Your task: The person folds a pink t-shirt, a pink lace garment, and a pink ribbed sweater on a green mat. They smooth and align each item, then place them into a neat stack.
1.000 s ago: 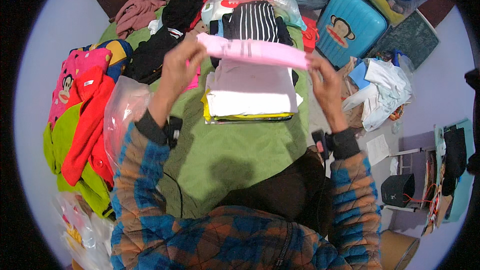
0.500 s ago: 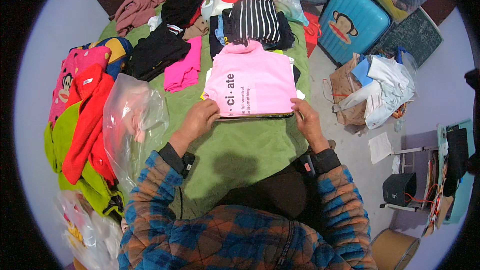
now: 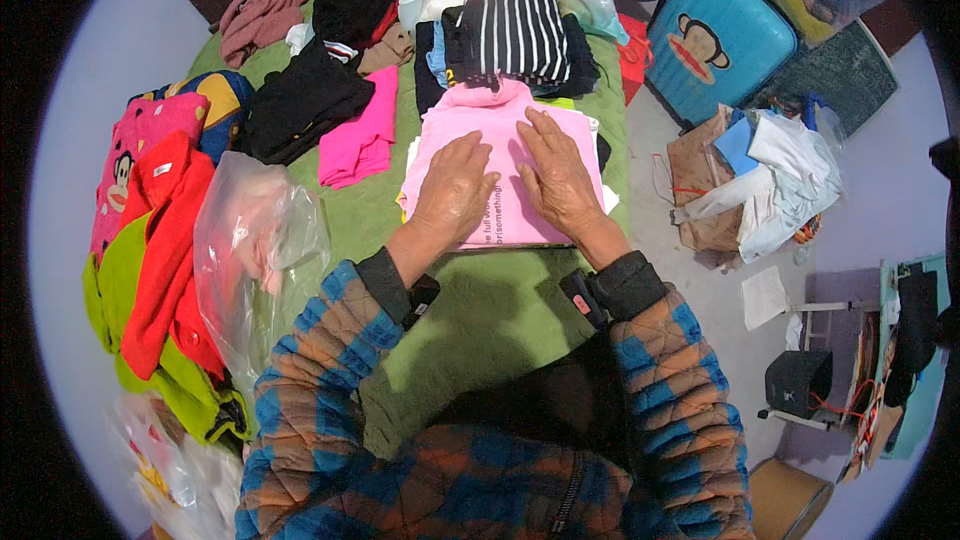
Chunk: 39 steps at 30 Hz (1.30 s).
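A folded light pink shirt with dark lettering lies on top of a low stack of clothes on the green bedspread. My left hand rests flat on its left half, fingers stretched forward. On the right half lies my right hand, likewise flat with the fingers apart. Both palms press on the cloth and grip nothing. Just beyond the shirt sits a folded black-and-white striped garment on another pile of dark clothes. The layers beneath the pink shirt are mostly hidden.
Left of the stack are a bright pink folded garment, black clothes, a clear plastic bag and a red coat. To the right on the floor stand a blue suitcase and a bag heaped with white clothes.
Both hands have left the near corners of the pink shirt, where they pinched its edge. They have moved forward and inward and now lie flat on top of it.
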Tool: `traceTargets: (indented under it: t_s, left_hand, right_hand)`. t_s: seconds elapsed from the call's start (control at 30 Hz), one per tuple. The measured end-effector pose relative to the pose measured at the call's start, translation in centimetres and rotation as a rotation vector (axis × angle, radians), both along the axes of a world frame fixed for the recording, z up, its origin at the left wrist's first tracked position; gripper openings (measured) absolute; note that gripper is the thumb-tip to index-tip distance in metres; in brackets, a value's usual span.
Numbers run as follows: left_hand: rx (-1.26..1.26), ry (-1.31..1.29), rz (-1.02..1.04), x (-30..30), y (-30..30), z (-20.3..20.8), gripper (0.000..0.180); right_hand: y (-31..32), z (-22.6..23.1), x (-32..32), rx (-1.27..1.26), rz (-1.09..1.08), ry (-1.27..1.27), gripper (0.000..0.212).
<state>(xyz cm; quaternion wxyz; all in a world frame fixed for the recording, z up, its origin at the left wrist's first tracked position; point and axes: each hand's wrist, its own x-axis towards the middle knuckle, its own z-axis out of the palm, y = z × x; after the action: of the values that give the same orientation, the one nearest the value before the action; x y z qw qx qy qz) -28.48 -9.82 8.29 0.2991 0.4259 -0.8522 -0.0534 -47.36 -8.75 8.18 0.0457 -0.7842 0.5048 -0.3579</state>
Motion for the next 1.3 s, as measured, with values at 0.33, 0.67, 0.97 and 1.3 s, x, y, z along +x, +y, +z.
traceTargets:
  t_s: [0.33,0.67,0.97,1.3]
  left_hand:
    - [0.131,-0.056,0.021,1.0,-2.0,-6.0,0.062]
    - [0.124,-0.108,0.043,1.3,-2.0,-5.4,0.061]
    - [0.060,0.107,-0.161,-1.6,-0.8,-2.5,0.024]
    - [0.381,0.469,0.094,-1.6,-1.4,-4.1,0.006]
  right_hand:
    - [-1.9,-7.8,-3.2,0.109,-0.244,0.063,0.055]
    - [-1.4,-6.2,-3.7,0.189,-0.199,-0.015,0.054]
    - [5.3,-3.8,-2.0,0.029,-0.110,-0.015,0.045]
    - [6.3,-4.6,-1.1,0.178,-0.174,0.205,0.044]
